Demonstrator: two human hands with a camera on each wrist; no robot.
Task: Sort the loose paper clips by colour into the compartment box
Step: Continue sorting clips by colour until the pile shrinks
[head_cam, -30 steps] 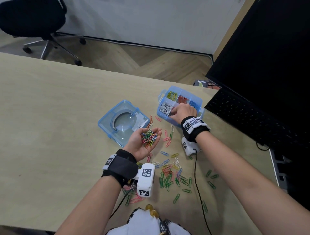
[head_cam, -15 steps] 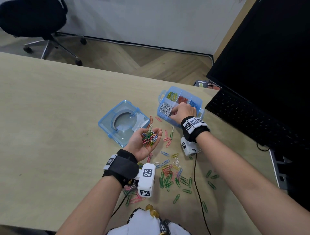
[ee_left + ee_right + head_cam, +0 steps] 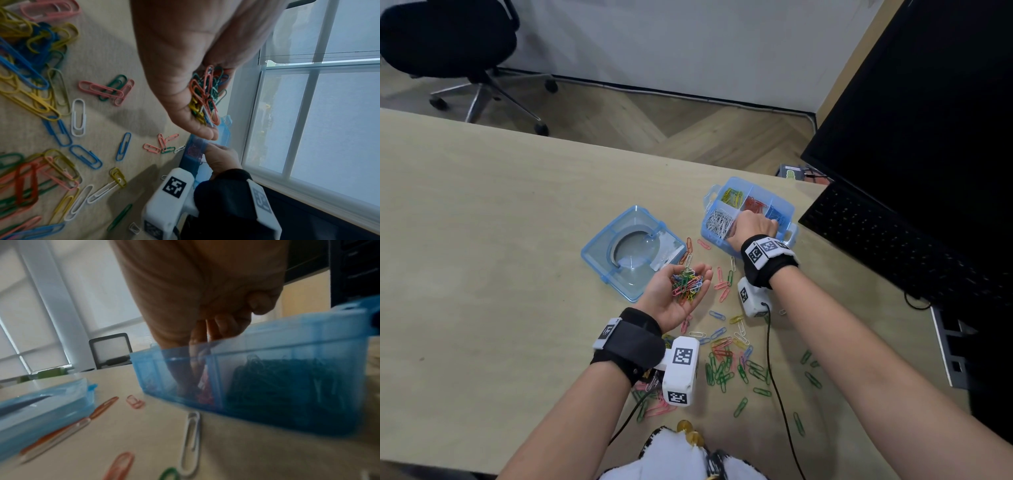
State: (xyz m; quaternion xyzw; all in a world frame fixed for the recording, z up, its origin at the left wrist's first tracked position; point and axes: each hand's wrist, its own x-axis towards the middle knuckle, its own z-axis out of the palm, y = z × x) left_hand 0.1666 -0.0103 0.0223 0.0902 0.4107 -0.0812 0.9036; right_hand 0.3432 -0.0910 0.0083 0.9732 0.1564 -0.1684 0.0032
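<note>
My left hand lies palm up above the table, cupping a heap of mixed-colour paper clips. My right hand reaches down into the blue compartment box, fingers inside a near compartment holding pink clips. Whether they pinch a clip is blurred through the wall. Other compartments hold white clips, yellow clips, red clips and blue clips. Green clips fill the near right one. Many loose clips lie scattered on the table near me.
The box's blue lid lies upturned left of the box. A black keyboard and monitor stand at the right. A black cable crosses the clips. An office chair stands beyond the table's far edge.
My right hand has stayed at the box and shifted slightly to the right over it. The left hand holds still with its heap.
</note>
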